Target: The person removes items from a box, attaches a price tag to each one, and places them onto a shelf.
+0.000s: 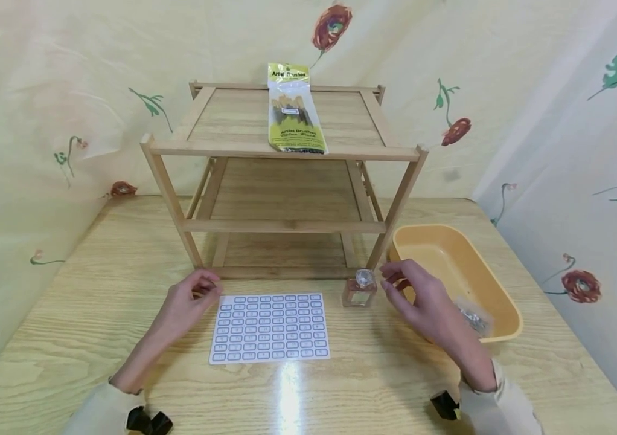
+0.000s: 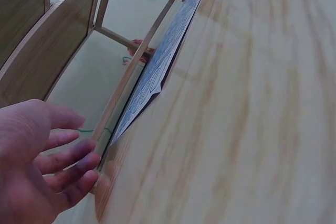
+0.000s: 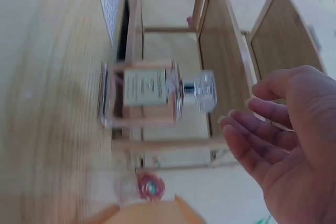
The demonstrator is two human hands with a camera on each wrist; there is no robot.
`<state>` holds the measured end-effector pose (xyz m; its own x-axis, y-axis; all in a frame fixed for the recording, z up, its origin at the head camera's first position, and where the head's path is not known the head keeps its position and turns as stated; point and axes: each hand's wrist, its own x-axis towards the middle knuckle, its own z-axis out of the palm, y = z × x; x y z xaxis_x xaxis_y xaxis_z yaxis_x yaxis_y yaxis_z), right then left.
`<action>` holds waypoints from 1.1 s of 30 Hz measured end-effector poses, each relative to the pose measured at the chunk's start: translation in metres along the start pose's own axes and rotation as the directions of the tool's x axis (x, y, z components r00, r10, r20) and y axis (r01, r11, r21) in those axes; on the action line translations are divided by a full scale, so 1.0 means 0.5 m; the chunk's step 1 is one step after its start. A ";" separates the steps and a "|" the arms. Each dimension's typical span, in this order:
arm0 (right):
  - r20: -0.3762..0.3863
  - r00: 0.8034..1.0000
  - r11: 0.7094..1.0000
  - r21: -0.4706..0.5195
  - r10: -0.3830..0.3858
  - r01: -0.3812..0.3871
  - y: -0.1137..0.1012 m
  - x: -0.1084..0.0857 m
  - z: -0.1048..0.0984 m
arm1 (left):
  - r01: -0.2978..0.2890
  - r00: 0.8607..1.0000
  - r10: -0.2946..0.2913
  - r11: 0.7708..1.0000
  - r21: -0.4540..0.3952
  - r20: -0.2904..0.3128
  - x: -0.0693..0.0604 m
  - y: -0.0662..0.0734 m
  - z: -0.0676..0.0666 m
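A sheet of numbered labels (image 1: 270, 328) lies on the wooden table. By its upper left corner is my left hand (image 1: 191, 300), fingers loosely bent and holding nothing; in the left wrist view the hand (image 2: 42, 166) is a small way from the sheet's corner (image 2: 131, 114). To the right of the sheet stands a pink perfume bottle (image 1: 359, 291) with a clear cap, upright. My right hand (image 1: 419, 299) hovers just right of it, fingers relaxed. The right wrist view shows a gap between the bottle (image 3: 147, 94) and that hand (image 3: 294, 135).
Behind the sheet stands a tiered wooden rack (image 1: 287, 226). A pack of artist brushes (image 1: 294, 115) lies on its top shelf. At the right is a yellow basin (image 1: 439, 241) with a small clear bag (image 1: 474, 317) inside. Flower-patterned cloth (image 1: 96, 72) hangs around the table.
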<state>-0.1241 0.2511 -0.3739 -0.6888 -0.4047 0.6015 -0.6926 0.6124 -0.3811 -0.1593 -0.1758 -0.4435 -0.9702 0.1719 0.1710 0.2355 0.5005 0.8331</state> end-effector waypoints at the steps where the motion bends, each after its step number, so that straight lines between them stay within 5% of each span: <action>1: -0.013 0.999 0.999 0.003 -0.033 0.033 -0.007 0.001 0.004 | -0.003 1.000 0.003 1.000 0.005 0.006 0.000 -0.001 -0.001; 5: -0.021 0.991 0.991 0.044 -0.129 0.130 -0.033 0.003 0.039 | -0.020 0.999 0.017 0.998 0.065 0.042 0.000 -0.005 -0.002; 9: 0.061 0.992 0.989 0.101 -0.113 0.106 -0.055 -0.007 0.093 | -0.049 0.996 0.038 0.987 0.150 0.077 -0.001 -0.008 0.000; 18: 0.188 0.978 0.982 0.146 0.091 -0.119 -0.072 -0.015 0.165 | -0.063 0.994 0.043 0.976 0.207 0.102 -0.003 -0.012 0.000; 33: 0.224 0.896 0.923 -0.050 0.383 -0.382 -0.079 0.005 0.225 | -0.051 0.995 0.029 0.971 0.233 0.096 -0.006 -0.011 0.004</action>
<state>-0.1225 0.1495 -0.4362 -0.9305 -0.2804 0.2356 -0.3654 0.7537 -0.5463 -0.1574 -0.1775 -0.4495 -0.9529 0.2670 0.1440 0.2915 0.6748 0.6780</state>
